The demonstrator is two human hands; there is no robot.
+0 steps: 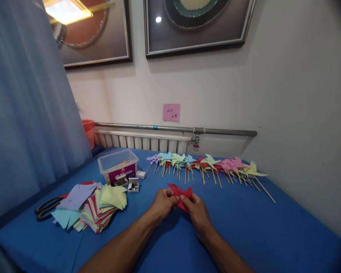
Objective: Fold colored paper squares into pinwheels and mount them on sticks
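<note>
A red paper pinwheel (pixel 184 192), its corners folded toward the middle, is held above the blue tablecloth. My left hand (pixel 164 201) pinches its left side with thumb and fingers. From the right, my right hand (pixel 195 209) grips the same paper, thumb pressed near its centre. Both thumbs lie close together on it. The fingers beneath the paper are hidden. Left of my hands stands a small open box (pixel 133 185) with shiny metal pieces inside, beside another small box (pixel 121 181). No stick shows in either hand.
Finished pinwheels on sticks (pixel 210 163) lie in a row along the back. A plastic tub (pixel 118 165) holds wooden sticks. Stacked cut paper (pixel 102 206) and black-handled scissors (pixel 47 207) lie at left. Behind are a pipe (pixel 227 131), a radiator (pixel 142 140) and a curtain (pixel 31 106).
</note>
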